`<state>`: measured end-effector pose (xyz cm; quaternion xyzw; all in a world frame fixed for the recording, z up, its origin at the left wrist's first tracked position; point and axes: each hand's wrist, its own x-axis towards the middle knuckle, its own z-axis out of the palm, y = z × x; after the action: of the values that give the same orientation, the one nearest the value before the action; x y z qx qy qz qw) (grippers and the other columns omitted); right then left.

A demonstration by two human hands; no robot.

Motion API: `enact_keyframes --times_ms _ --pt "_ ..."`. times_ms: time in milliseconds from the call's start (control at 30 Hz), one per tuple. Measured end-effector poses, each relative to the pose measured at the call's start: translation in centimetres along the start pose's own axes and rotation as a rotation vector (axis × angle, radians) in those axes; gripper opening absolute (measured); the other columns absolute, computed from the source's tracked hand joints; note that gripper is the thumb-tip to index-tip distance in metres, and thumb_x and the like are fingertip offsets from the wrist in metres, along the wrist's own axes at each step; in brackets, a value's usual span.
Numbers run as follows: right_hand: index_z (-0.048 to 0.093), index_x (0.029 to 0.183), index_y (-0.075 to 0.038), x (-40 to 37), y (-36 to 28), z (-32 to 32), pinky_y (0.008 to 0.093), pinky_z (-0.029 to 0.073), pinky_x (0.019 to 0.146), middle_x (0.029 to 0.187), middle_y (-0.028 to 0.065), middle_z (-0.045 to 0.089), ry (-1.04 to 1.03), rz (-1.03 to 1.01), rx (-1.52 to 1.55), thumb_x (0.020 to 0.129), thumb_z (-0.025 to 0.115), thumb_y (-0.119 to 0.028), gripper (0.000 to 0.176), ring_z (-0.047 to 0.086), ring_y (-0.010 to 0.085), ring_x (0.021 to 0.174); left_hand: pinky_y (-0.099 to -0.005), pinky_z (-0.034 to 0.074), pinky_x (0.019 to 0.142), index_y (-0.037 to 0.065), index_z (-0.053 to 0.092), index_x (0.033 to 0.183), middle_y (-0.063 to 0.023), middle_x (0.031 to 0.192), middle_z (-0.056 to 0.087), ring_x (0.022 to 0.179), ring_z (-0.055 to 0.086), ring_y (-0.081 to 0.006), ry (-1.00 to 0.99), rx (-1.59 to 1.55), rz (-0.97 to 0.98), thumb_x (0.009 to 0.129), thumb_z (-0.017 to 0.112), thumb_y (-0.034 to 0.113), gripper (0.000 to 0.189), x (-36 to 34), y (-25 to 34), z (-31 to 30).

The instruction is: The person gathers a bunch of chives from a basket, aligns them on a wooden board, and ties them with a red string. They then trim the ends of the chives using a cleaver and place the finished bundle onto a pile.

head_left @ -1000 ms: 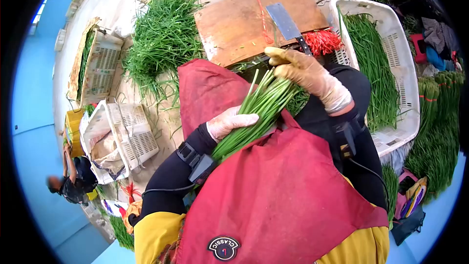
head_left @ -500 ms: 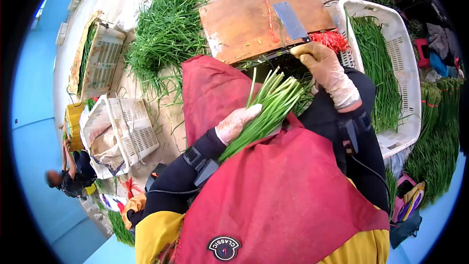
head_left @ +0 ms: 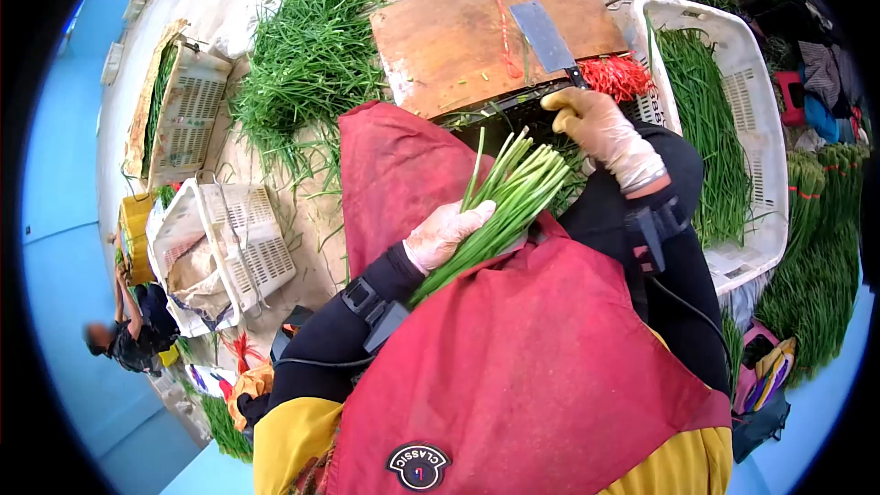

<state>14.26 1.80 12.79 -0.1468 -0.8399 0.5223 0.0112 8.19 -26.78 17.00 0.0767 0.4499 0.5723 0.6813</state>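
Observation:
My left hand point(head_left: 447, 236), in a pale glove, is wrapped round a bunch of green chives point(head_left: 522, 185) that lies slantwise over my lap, cut stem ends pointing away from me. My right hand point(head_left: 600, 133), in a stained thin glove, hangs just short of the board's near edge, with its fingers loosely bent, apart and holding nothing visible. Just beyond its fingertips is the black handle of a cleaver point(head_left: 543, 37), which lies on the worn wooden board point(head_left: 449, 37). Red ties point(head_left: 616, 78) are heaped at the board's right corner, and one red strand lies across it.
A loose heap of chives point(head_left: 312, 55) lies left of the board. To the right stands a white crate point(head_left: 775, 174) holding more chives, with tied bunches point(head_left: 816, 257) beyond. White crates point(head_left: 252, 238) stand on the left, near another person point(head_left: 137, 330).
My right hand has drawn back slightly toward me from the cleaver's handle, and its fingers have loosened. The left hand and the chives are nearly still.

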Motion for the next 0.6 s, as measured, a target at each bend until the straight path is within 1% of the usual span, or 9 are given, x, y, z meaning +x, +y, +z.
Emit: enact_keyframes --times_ms 100,167,200,233,300,367,433,500,600 --pt "0.063 0.114 0.002 -0.2 -0.9 -1.6 0.0237 0.049 0.078 0.091 0.0045 0.067 0.022 0.11 0.025 0.085 0.06 -0.001 0.029 0.061 0.0107 0.081 -0.0289 0.044 0.097 -0.002 0.051 0.132 -0.0074 0.125 0.059 0.11 0.058 -0.0143 0.013 -0.003 0.03 0.101 0.048 0.034 0.048 0.2 -0.3 0.0" --pt "0.062 0.116 0.001 -0.6 -3.5 -1.5 0.027 0.051 0.077 0.089 0.0078 0.069 -0.162 0.262 0.44 0.083 0.067 -0.006 0.034 0.064 0.014 0.082 -0.029 0.044 0.097 -0.002 0.051 0.132 -0.007 0.125 0.059 0.11 0.057 -0.0143 0.011 0.013 0.027 0.101 0.049 0.033 0.048 0.1 0.0 0.3" --pt "0.054 0.129 0.0 -0.8 -4.5 -1.1 0.0265 0.051 0.078 0.09 0.0074 0.069 -0.237 0.15 0.223 0.084 0.069 -0.01 0.048 0.064 0.0128 0.083 -0.029 0.044 0.097 -0.002 0.05 0.133 -0.0066 0.125 0.059 0.11 0.057 -0.0144 0.013 0.03 0.023 0.101 0.049 0.032 0.047 0.1 0.1 0.4" --pt "0.049 0.136 -0.001 -1.2 -5.4 -0.5 0.0266 0.05 0.08 0.093 0.0078 0.069 -0.34 0.193 0.322 0.081 0.071 -0.008 0.06 0.063 0.0123 0.085 -0.029 0.044 0.097 -0.002 0.05 0.133 -0.0066 0.125 0.059 0.11 0.057 -0.0144 0.014 0.032 0.022 0.101 0.049 0.032 0.047 0.2 -0.1 0.3" --pt "0.046 0.138 -0.001 -1.4 -5.7 1.7 0.0264 0.05 0.08 0.098 0.0081 0.068 -0.414 0.118 0.293 0.079 0.072 -0.006 0.065 0.063 0.0123 0.089 -0.0291 0.043 0.099 -0.001 0.049 0.134 -0.006 0.126 0.058 0.112 0.055 -0.0142 0.017 0.017 0.07 0.1 0.051 0.029 0.046 0.4 -0.6 0.1" --pt "0.049 0.135 -0.001 -1.1 -5.0 3.1 0.0264 0.05 0.08 0.098 0.0076 0.067 -0.387 0.181 0.358 0.077 0.072 -0.004 0.062 0.062 0.0132 0.09 -0.0297 0.042 0.1 -0.001 0.045 0.137 -0.0065 0.129 0.056 0.114 0.054 -0.0146 0.019 0.043 0.095 0.1 0.05 0.028 0.047 0.3 -0.6 0.2" --pt "0.052 0.131 -0.001 -1.0 -5.1 3.4 0.0261 0.051 0.079 0.094 0.0062 0.066 -0.389 0.215 0.595 0.077 0.07 -0.003 0.057 0.062 0.0135 0.087 -0.0302 0.041 0.101 -0.001 0.041 0.14 -0.007 0.132 0.054 0.116 0.053 -0.015 0.017 0.068 0.119 0.1 0.05 0.026 0.049 0.6 -0.9 0.3" --pt "0.057 0.123 -0.001 -1.3 -5.3 3.9 0.0262 0.051 0.077 0.092 0.0053 0.065 -0.349 0.218 0.595 0.076 0.07 -0.002 0.049 0.062 0.0135 0.084 -0.0315 0.038 0.104 0.0 0.033 0.144 -0.0085 0.136 0.05 0.12 0.051 -0.0164 0.042 0.135 0.309 0.101 0.049 0.026 0.053 1.1 -1.2 0.5" --pt "0.065 0.105 -0.001 -1.9 -5.1 4.7 0.0278 0.052 0.075 0.089 0.0063 0.067 -0.199 0.259 0.481 0.076 0.069 -0.006 0.03 0.064 0.0144 0.082 -0.0333 0.038 0.106 0.0 0.028 0.146 -0.01 0.139 0.047 0.122 0.05 -0.0183 -0.038 -0.019 0.241 0.101 0.047 0.027 0.056 0.5 -0.2 1.5"
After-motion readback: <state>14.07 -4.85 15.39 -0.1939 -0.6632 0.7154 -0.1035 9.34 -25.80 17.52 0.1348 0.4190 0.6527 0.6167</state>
